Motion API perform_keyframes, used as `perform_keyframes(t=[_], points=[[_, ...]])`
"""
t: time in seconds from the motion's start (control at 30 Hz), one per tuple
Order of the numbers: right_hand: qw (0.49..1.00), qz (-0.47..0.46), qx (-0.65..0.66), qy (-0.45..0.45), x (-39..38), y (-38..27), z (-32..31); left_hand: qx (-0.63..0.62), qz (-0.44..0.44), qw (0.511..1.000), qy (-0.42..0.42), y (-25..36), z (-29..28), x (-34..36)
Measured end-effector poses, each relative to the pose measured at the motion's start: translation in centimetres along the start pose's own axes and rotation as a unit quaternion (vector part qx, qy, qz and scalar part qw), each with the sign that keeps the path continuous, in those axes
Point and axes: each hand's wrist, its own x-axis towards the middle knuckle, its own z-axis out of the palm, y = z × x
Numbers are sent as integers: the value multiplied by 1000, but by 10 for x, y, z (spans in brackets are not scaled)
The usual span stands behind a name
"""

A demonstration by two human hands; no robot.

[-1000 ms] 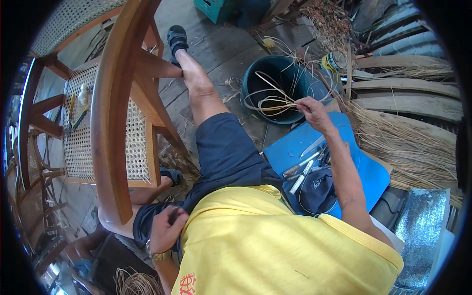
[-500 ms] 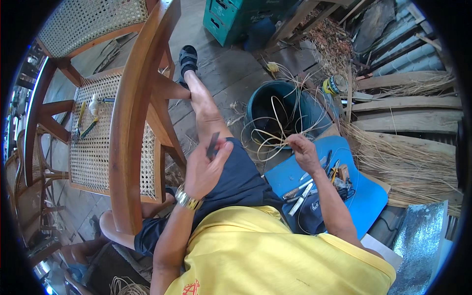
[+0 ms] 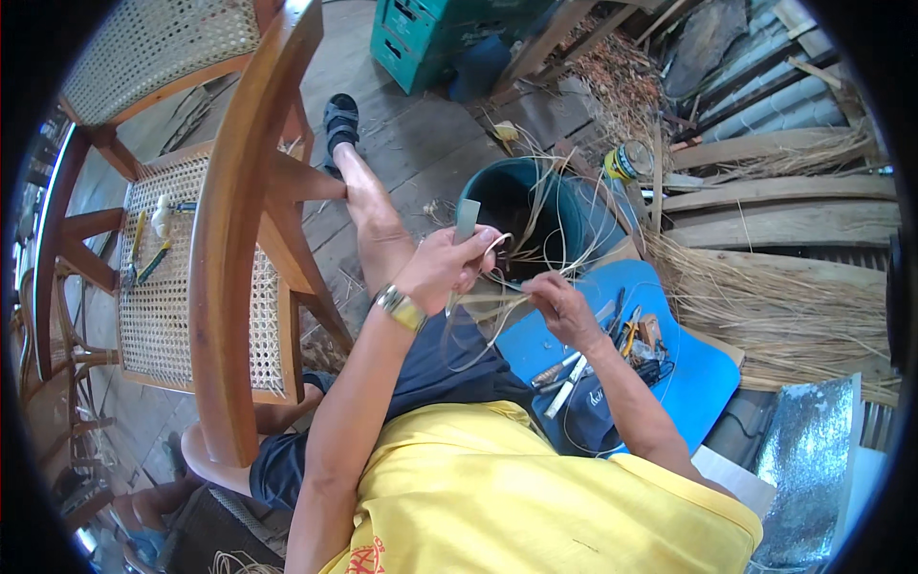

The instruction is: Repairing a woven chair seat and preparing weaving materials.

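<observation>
My left hand point(image 3: 449, 263) is raised over my thigh, closed on a flat grey blade point(image 3: 467, 216) and pale cane strands point(image 3: 497, 301). My right hand point(image 3: 564, 306) pinches the same strands a little lower and to the right. Behind them stands a green bucket point(image 3: 516, 191) with loose strands over it. A blue board point(image 3: 703, 378) beside my right forearm carries a dark cloth and several tools point(image 3: 628, 335). At my left is a wooden chair point(image 3: 225, 287) with a woven cane seat point(image 3: 163, 325), on which pliers and other small tools point(image 3: 151, 253) lie.
Green crates point(image 3: 411, 43) stand at the back. Bundles of fibre point(image 3: 746, 306), wooden planks point(image 3: 755, 215), a yellow can point(image 3: 622, 163) and a foil sheet point(image 3: 803, 469) are at the right. More chairs point(image 3: 62, 335) and another person's leg point(image 3: 143, 517) are at the left.
My left hand has risen from my waist with the blade and moved right to the strands. My right hand has drawn the strands down and left, away from the bucket.
</observation>
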Motion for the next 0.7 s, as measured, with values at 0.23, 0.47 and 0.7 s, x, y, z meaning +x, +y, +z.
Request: perform_keyframes(t=[0.23,0.47,0.7], points=[[973,2,-230,14,18,133,-31,216,72,962,147,10,19,-141],[900,171,-401,24,46,228,-97,345,13,912,223,-13,19,-288],[869,239,-422,98,56,288,-105,77,351,778,516,-56,-5,-451]])
